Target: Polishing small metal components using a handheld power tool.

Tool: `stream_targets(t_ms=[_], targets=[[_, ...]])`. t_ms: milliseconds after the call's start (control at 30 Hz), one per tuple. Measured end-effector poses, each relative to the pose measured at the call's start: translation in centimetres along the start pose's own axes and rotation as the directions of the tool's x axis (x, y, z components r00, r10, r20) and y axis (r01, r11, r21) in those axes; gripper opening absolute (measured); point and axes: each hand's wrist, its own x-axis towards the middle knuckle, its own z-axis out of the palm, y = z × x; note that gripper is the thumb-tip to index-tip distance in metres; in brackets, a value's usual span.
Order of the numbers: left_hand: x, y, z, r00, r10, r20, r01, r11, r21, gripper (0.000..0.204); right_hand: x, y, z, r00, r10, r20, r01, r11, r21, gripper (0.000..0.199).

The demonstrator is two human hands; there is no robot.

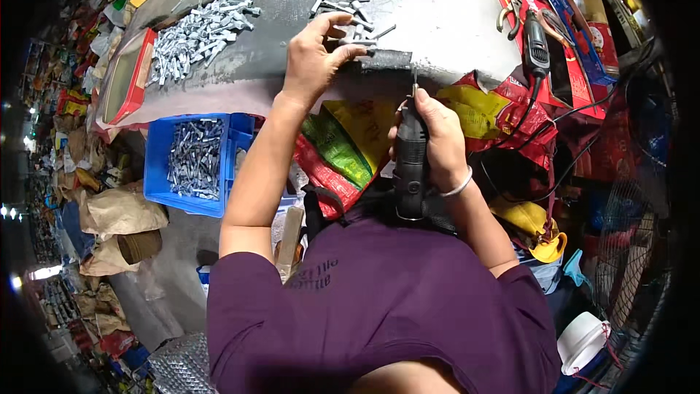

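My right hand is wrapped around a black handheld rotary tool, held upright with its thin bit pointing at the bench's front edge. My left hand reaches onto the grey workbench, its fingers pinching one small silver metal part from a loose cluster of such parts. The two hands are about a hand's width apart.
A big heap of the same metal parts lies on the bench to the left, next to a red-rimmed tray. Below it a blue crate holds more parts. A second black tool and pliers lie at the right on red packaging.
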Motion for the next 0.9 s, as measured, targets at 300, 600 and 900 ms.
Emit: stream_targets(t_ms=[300, 600, 900], targets=[[-0.7, -2.1, -2.4, 0.973, 0.224, 0.058, -0.222, 0.834, 0.506, 0.024, 0.9, 0.8, 0.8, 1.0, -0.015, -0.005, 0.015, 0.996, -0.083, 0.043], [-1.6, -1.1, -1.7, 0.981, 0.18, 0.075, -0.195, 0.919, 0.344, 0.021, 1.1, 1.0, 0.2, 1.0, 0.02, -0.018, -0.021, 0.998, -0.051, 0.043], [-2.2, -0.7, 0.6, 0.993, 0.118, -0.024, -0.108, 0.963, 0.246, 0.019, 1.4, 0.6, 0.6, 0.998, 0.048, -0.048, -0.05, 0.998, -0.032, 0.044]])
